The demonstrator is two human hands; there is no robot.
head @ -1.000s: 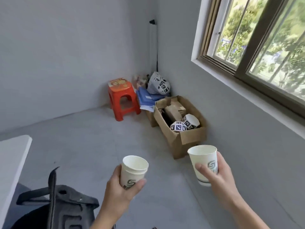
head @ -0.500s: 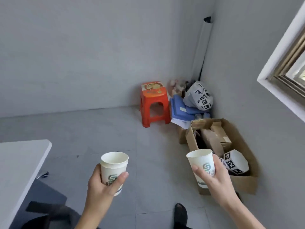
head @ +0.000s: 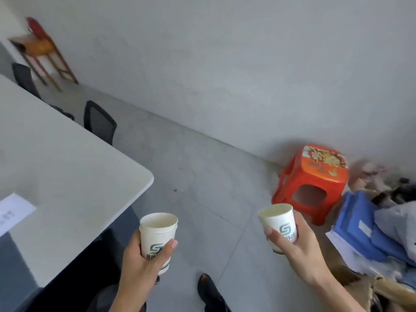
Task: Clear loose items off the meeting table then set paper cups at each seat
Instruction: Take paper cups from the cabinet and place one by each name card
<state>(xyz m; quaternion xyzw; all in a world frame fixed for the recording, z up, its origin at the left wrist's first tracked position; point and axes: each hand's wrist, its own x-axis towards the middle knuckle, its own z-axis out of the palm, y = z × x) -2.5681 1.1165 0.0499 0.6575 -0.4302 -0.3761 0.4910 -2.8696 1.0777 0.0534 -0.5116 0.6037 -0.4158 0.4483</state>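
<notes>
My left hand grips white paper cups with a green logo; a doubled rim suggests two nested. My right hand holds another white paper cup upright. Both are held over the grey floor, to the right of the white meeting table, whose rounded corner is near the left cups. A sheet of paper lies on the table at the left edge of the view.
Black chairs stand along the table's far side. An orange plastic stool stands by the wall at right, next to blue folders and clutter. A wooden stand is in the far left corner. My shoe shows below.
The view has swung left: the window and cardboard box have left the view, the table now fills the left side. Both hands still hold their cups.
</notes>
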